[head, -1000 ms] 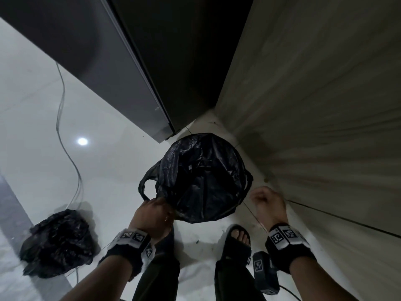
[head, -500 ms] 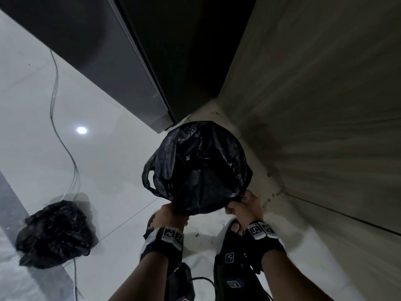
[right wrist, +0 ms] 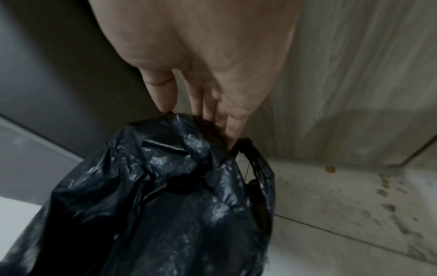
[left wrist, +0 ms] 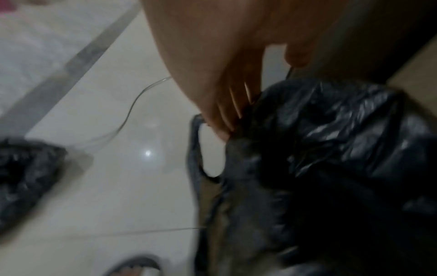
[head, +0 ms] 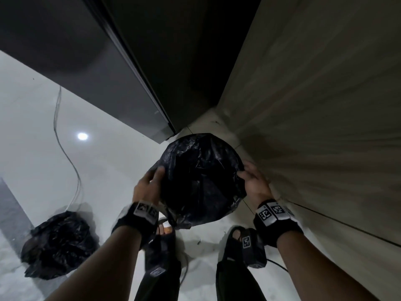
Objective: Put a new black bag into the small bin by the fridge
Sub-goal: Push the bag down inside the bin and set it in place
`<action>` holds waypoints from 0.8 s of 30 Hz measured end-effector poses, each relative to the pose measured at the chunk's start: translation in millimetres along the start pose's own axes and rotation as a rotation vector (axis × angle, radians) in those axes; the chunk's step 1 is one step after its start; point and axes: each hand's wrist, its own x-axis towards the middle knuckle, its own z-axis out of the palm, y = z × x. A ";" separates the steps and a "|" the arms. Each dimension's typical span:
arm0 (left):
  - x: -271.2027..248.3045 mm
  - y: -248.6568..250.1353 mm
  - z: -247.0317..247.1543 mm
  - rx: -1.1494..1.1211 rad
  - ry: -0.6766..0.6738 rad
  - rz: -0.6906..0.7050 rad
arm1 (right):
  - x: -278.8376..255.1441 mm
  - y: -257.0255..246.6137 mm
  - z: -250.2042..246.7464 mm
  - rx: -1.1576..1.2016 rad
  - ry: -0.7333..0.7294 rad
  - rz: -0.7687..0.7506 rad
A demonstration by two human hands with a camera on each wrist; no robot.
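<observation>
The new black bag (head: 201, 181) is spread over the small bin, which stands on the floor between the fridge and a wooden panel. The bag hides nearly all of the bin. My left hand (head: 149, 183) lies against the bag's left side, thumb on top; in the left wrist view its straight fingers (left wrist: 224, 112) press the plastic (left wrist: 331, 149) beside a loose handle loop (left wrist: 196, 149). My right hand (head: 251, 181) touches the bag's right side. In the right wrist view its fingertips (right wrist: 227, 130) and thumb meet the bag (right wrist: 165, 186) at its upper edge.
The dark fridge (head: 108, 72) stands behind and left of the bin, and the wooden panel (head: 314, 105) is close on the right. A full black bag (head: 58, 244) lies on the white floor at the left by a thin cable (head: 65, 148). My sandalled feet (head: 243, 237) stand just before the bin.
Both hands have moved from the bag's near edge to its left and right sides. The handle loop that stuck out on the left now hangs down by my left hand.
</observation>
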 end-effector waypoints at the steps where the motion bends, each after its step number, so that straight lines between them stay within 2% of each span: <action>1: 10.8 4.4 6.1 -0.069 -0.048 -0.104 | 3.0 -4.5 3.9 0.025 -0.038 0.046; 4: 30.0 6.7 13.3 -0.143 -0.078 -0.268 | 9.5 -10.5 8.6 0.024 -0.069 0.093; 7: 44.5 4.1 8.3 -0.171 -0.171 -0.285 | 13.6 -17.2 10.1 -0.084 -0.087 0.097; 9: 48.1 14.9 5.1 -0.058 -0.171 -0.250 | 19.0 -24.0 10.7 -0.184 -0.033 0.081; 10: 49.8 22.6 5.0 0.087 -0.136 -0.173 | 23.7 -26.5 10.6 -0.261 0.037 0.015; 11: 50.6 28.9 5.4 0.276 -0.054 -0.034 | 26.9 -30.5 10.1 -0.340 0.118 -0.073; 13: 45.4 46.7 9.4 0.508 0.151 0.387 | 34.3 -37.2 14.2 -0.417 0.214 -0.282; 14: 43.2 53.1 14.1 0.548 0.172 0.586 | 37.9 -40.6 17.9 -0.463 0.196 -0.374; 16: 42.6 63.0 29.8 0.730 0.062 0.863 | 45.1 -48.3 29.1 -0.620 0.061 -0.535; 17: 43.8 66.2 38.5 0.863 -0.013 0.931 | 49.7 -51.7 35.1 -0.715 -0.010 -0.587; 18: 45.7 69.1 44.6 0.971 -0.085 0.925 | 52.8 -55.9 40.5 -0.812 -0.059 -0.618; 21: 59.3 77.1 50.2 1.076 -0.203 0.761 | 69.6 -61.6 46.2 -1.089 -0.101 -0.566; 23: 62.4 77.1 50.7 1.114 -0.191 0.755 | 76.8 -60.3 44.6 -1.153 -0.083 -0.518; 24: 59.8 74.9 50.3 1.142 -0.117 0.834 | 75.3 -59.3 43.8 -1.155 -0.063 -0.545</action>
